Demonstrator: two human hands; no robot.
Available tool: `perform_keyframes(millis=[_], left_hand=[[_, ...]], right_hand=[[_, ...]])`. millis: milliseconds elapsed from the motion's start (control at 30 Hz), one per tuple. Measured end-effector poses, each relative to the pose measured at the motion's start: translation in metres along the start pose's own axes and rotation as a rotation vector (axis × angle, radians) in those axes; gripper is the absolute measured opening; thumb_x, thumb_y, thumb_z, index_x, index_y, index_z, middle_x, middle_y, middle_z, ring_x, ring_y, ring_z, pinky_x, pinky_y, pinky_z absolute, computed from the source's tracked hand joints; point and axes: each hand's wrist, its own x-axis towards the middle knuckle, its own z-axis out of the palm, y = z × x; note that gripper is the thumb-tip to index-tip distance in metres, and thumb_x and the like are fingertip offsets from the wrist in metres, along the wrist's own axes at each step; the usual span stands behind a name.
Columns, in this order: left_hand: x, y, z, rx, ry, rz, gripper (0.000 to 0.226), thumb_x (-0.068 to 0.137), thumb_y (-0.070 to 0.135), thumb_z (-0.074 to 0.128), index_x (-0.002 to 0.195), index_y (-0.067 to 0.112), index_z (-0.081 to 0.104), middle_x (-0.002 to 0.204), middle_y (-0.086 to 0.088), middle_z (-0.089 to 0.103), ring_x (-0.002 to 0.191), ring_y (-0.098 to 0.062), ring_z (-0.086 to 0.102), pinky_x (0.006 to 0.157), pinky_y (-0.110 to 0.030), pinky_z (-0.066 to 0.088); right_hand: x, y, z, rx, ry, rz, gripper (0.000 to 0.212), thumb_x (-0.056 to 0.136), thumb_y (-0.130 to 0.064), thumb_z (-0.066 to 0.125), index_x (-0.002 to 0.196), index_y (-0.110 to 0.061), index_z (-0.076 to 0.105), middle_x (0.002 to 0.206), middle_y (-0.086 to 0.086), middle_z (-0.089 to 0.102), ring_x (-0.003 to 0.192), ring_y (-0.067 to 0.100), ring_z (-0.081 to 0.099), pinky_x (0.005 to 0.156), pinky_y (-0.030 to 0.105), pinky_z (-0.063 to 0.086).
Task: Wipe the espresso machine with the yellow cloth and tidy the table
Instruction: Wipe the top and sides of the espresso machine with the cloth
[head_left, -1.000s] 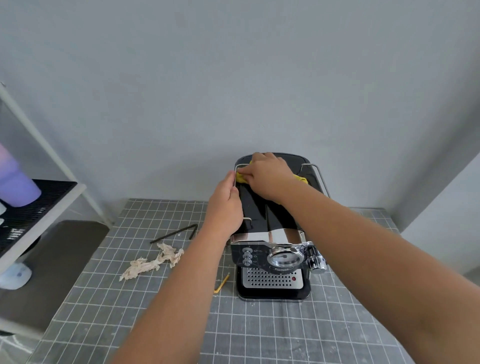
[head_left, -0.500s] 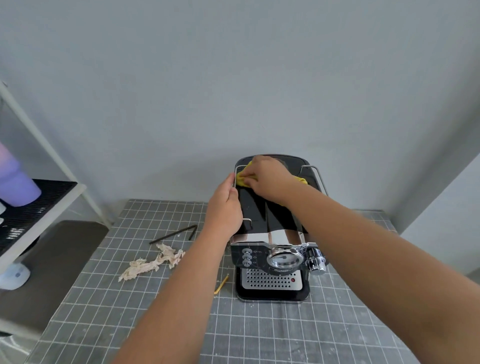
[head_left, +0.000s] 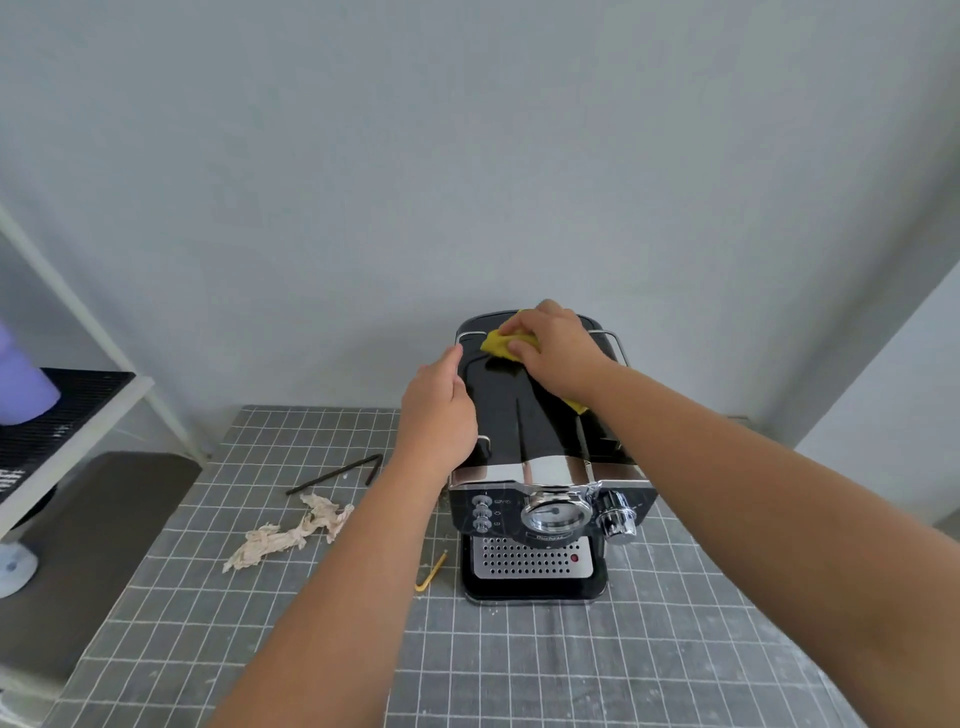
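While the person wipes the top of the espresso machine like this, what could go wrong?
1. The right hand presses the yellow cloth near the rear edge of the espresso machine; a trailing corner might catch on the chrome rail.
2. The left hand braces only the left side, so a hard push could shift the machine on the grid mat.

The espresso machine (head_left: 540, 467), glossy black with a chrome front band, round gauge, knob and perforated drip grille, stands upright on the far right part of the grid-patterned table (head_left: 571, 665), its back against the wall. The yellow cloth (head_left: 500, 344) lies bunched on the far end of its black top, with a corner showing further right.
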Motion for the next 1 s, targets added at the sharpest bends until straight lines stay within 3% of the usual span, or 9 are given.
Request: perform_keyframes(millis=[100,167,300,400,567,700,900,1000], left_hand=[[0.009,0.003,-0.002,0.171,-0.045,0.025,0.048,0.100,0.009,0.029,0.146,0.020,0.038,0.133,-0.015,0.051,0.134,-0.037,0.039,0.107,-0.047,0.038],[0.021,0.006,-0.004,0.201,-0.079,0.004,0.048,0.100,0.012,0.028,0.146,0.020,0.038,0.141,-0.016,0.048,0.138,-0.038,0.035,0.109,-0.049,0.035],[0.033,0.017,-0.001,0.072,-0.056,-0.041,0.047,0.104,0.020,0.026,0.150,0.023,0.035,0.157,-0.006,0.034,0.147,-0.023,0.026,0.118,-0.038,0.025],[0.034,0.020,0.005,0.040,-0.011,-0.028,0.045,0.105,0.018,0.028,0.148,0.020,0.038,0.153,-0.008,0.040,0.141,-0.025,0.036,0.110,-0.032,0.030],[0.037,0.010,0.008,0.163,0.001,-0.004,0.044,0.104,0.019,0.028,0.147,0.019,0.038,0.144,-0.014,0.047,0.132,-0.031,0.044,0.105,-0.037,0.036],[0.035,0.013,0.008,0.231,0.006,0.041,0.041,0.103,0.017,0.030,0.143,0.014,0.040,0.137,-0.016,0.052,0.130,-0.034,0.043,0.104,-0.042,0.039],[0.033,0.012,0.007,0.259,0.002,0.067,0.043,0.104,0.016,0.031,0.146,0.012,0.038,0.140,-0.014,0.051,0.136,-0.035,0.038,0.107,-0.044,0.037],[0.035,0.013,0.008,0.243,0.003,0.060,0.044,0.104,0.016,0.030,0.147,0.013,0.036,0.145,-0.013,0.048,0.139,-0.033,0.035,0.110,-0.043,0.034]], right_hand=[[-0.012,-0.010,0.003,-0.037,0.003,0.088,0.027,0.095,-0.021,0.051,0.119,-0.024,0.063,0.127,0.005,0.047,0.120,0.030,0.038,0.105,0.043,0.033],[-0.033,-0.020,0.004,-0.073,-0.014,0.083,0.028,0.095,-0.022,0.050,0.121,-0.025,0.062,0.127,0.005,0.047,0.117,0.031,0.039,0.102,0.043,0.036],[-0.071,-0.032,0.007,-0.135,-0.021,0.034,0.030,0.096,-0.024,0.048,0.124,-0.026,0.059,0.124,0.003,0.046,0.114,0.028,0.039,0.095,0.040,0.040],[-0.063,-0.029,0.004,-0.092,-0.007,0.054,0.030,0.096,-0.022,0.048,0.124,-0.025,0.059,0.124,0.004,0.047,0.114,0.028,0.040,0.098,0.042,0.039],[-0.009,-0.003,-0.004,0.064,-0.032,0.156,0.030,0.092,-0.024,0.050,0.120,-0.027,0.063,0.128,0.006,0.053,0.120,0.028,0.047,0.104,0.038,0.038],[0.000,0.005,-0.011,0.174,-0.069,0.202,0.031,0.092,-0.025,0.052,0.121,-0.025,0.063,0.124,0.005,0.057,0.114,0.020,0.055,0.090,0.025,0.039],[-0.064,-0.006,-0.040,0.065,-0.251,0.021,0.030,0.094,-0.021,0.053,0.121,-0.028,0.063,0.105,-0.007,0.055,0.101,0.010,0.054,0.083,0.020,0.037],[-0.062,-0.006,-0.043,0.015,-0.266,-0.014,0.029,0.094,-0.022,0.054,0.120,-0.030,0.065,0.102,-0.009,0.051,0.100,0.011,0.052,0.085,0.023,0.038]])
